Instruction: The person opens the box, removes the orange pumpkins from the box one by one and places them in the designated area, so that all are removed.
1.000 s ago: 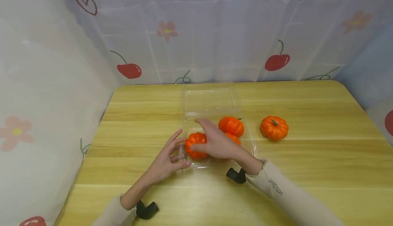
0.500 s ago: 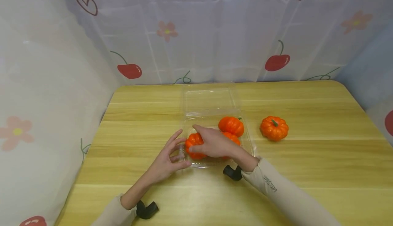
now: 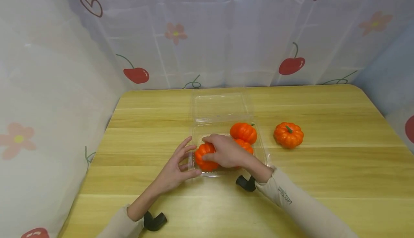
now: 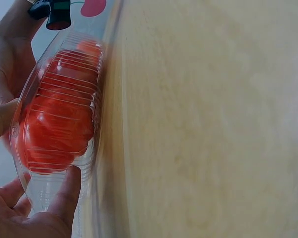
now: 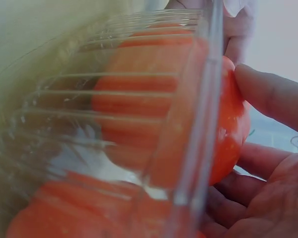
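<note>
My right hand (image 3: 224,150) holds a small orange pumpkin (image 3: 205,158) in the left front part of a clear plastic clamshell box (image 3: 223,175). The right wrist view shows the thumb and fingers around this pumpkin (image 5: 228,134) behind the box's ridged wall. Two more pumpkins sit in the box's right half: one at the back (image 3: 244,133), another partly hidden by my right hand (image 3: 245,145). My left hand (image 3: 176,168) stays at the left front corner, fingers spread and lightly bent, with the thumb (image 4: 69,191) against the ridged wall.
The box's hinged lid (image 3: 221,107) lies back toward the far table edge. Another orange pumpkin (image 3: 289,135) with a green stem stands on the wooden table (image 3: 323,180) to the right. Patterned curtains (image 3: 220,44) hang behind and beside the table.
My right hand and the pumpkin it holds have shifted slightly toward me over the last half second. Earlier the right forearm moved a little left. My left hand keeps its place.
</note>
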Demonstrator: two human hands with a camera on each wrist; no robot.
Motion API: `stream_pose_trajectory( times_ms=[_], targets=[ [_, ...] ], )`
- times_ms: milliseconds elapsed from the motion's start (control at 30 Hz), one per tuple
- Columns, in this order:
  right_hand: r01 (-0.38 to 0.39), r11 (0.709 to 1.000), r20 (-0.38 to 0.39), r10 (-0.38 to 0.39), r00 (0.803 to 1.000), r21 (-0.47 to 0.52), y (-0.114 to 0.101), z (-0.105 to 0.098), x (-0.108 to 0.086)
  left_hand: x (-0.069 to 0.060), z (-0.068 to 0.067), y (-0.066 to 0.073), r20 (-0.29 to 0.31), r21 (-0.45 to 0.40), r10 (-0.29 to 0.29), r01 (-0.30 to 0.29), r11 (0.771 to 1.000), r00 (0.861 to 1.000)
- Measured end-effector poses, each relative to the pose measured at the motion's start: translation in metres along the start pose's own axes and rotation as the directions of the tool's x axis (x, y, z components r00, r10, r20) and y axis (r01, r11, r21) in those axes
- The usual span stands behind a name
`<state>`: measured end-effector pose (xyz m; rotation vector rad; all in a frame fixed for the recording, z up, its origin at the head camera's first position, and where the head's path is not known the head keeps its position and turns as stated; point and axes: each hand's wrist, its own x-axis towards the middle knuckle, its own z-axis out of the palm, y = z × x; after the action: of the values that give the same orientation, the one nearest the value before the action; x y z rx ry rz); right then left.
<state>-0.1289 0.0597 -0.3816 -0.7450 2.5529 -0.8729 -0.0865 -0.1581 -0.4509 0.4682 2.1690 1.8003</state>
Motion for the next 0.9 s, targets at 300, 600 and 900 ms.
stream_pose_trajectory(
  times_ms=[300, 600, 900],
  targets=[
    [0.024, 1.000, -0.011, -0.024, 1.000, 0.005, 0.001, 0.001, -0.002, 0.000, 0.000, 0.001, 0.004, 0.002, 0.004, -0.004, 1.000, 1.000],
    [0.055, 0.996, -0.045, -0.052, 0.998, 0.065, 0.006, 0.000, -0.004, 0.001, 0.000, 0.001, 0.002, -0.002, 0.002, -0.002, 1.000, 1.000],
    [0.080, 0.987, -0.077, -0.070, 0.995, 0.136, 0.011, -0.004, -0.007, 0.000, 0.001, 0.001, 0.003, -0.009, 0.006, -0.006, 1.000, 1.000]
  ],
)
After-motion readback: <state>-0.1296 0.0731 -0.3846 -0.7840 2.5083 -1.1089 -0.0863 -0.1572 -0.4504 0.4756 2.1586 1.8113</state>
